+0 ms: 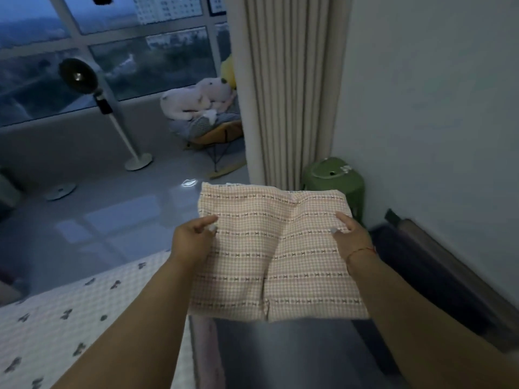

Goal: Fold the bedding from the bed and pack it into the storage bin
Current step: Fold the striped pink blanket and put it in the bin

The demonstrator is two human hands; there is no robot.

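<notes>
- Bedding: a folded pink checked cloth with rows of small dark bows, held up in the air in front of the person, with a crease running down its middle.
- Left hand grips the cloth's left edge, thumb on top and fingers curled under it.
- Right hand grips the right edge the same way, thumb on the cloth and fingers tucked beneath; a thin red string circles that wrist.
- Bed lies at lower left, under a white checked sheet with dark bow prints, just beside the left forearm.
- Dark bin sits below the cloth; its shape is blurred and hard to make out.
- Green stool stands beyond the cloth, by the wall.
- Curtain hangs just left of the stool.
- Chair with white plush toys sits near the window.
- Fan on a stand rises from the floor, left of the chair.
</notes>
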